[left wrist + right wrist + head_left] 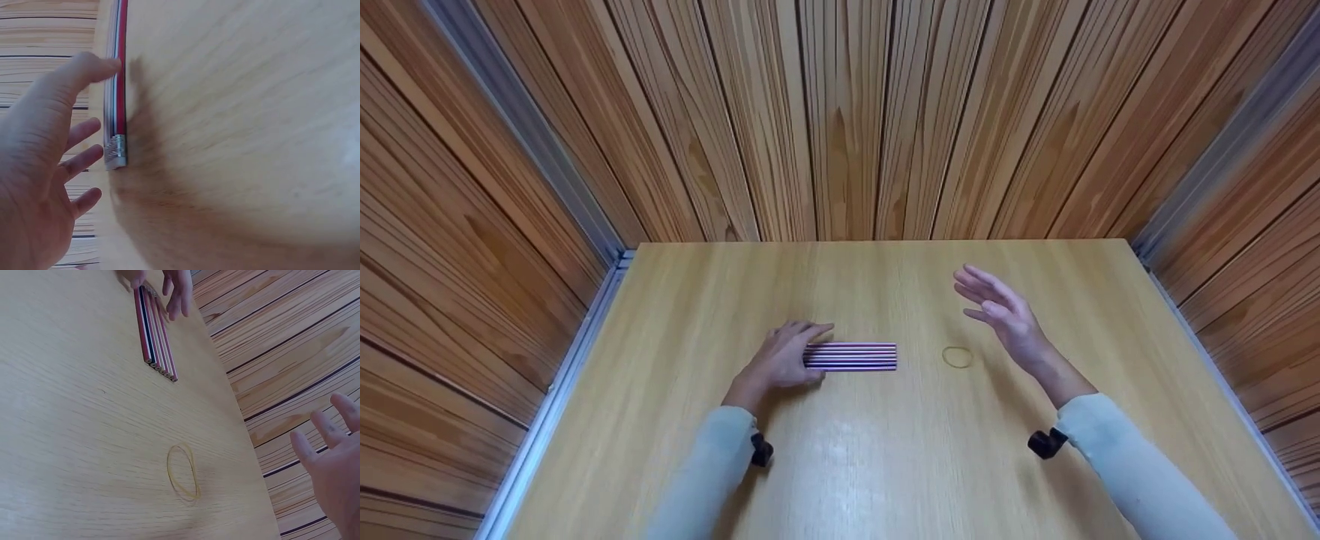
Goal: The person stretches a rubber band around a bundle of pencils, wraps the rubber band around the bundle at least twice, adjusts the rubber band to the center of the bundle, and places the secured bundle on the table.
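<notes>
Several pencils (859, 357) lie side by side in a flat row on the table, with red and dark stripes. Metal ferrules and erasers show at one end in the left wrist view. My left hand (789, 358) is spread around their left end. Its thumb (104, 68) is at the near side of the row, and whether it touches cannot be told; the fingers stand apart on the far side. A thin yellowish rubber band (958, 367) lies to the right of the pencils. Above and right of it, my right hand (1006, 319) is raised with extended fingers, holding nothing.
The wooden table (840, 465) carries the pencils and band. Wood-plank walls (840, 120) rise at the back and both sides, with metal rails (562, 390) along the table's side edges. A black device (1047, 444) is on each wrist.
</notes>
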Available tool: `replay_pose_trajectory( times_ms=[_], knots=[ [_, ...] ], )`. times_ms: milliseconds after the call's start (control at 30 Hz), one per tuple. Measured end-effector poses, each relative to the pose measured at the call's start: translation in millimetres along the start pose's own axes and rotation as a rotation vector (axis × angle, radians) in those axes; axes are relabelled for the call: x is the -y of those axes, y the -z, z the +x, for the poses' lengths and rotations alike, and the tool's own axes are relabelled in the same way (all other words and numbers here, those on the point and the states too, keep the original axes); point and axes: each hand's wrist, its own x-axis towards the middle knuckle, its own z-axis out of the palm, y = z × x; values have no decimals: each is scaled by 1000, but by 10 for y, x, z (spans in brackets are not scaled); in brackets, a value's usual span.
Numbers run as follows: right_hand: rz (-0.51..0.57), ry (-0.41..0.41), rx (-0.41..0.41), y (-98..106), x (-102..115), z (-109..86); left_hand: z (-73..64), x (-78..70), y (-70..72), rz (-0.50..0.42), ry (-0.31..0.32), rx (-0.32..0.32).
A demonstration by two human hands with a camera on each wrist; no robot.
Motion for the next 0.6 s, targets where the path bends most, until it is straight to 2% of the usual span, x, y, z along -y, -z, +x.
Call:
replay_pose_trajectory(
  times_ms=[267, 433, 600],
  knots=[
    [-28, -29, 14, -94, -13, 19, 65, 10, -24, 13, -3, -12],
    [-52, -60, -1, -130, -38, 19, 88, -31, -8, 28, -10, 8],
    [-44, -59, 8, -141, -55, 14, 100, -50, -14, 48, 15, 36]
  ],
)
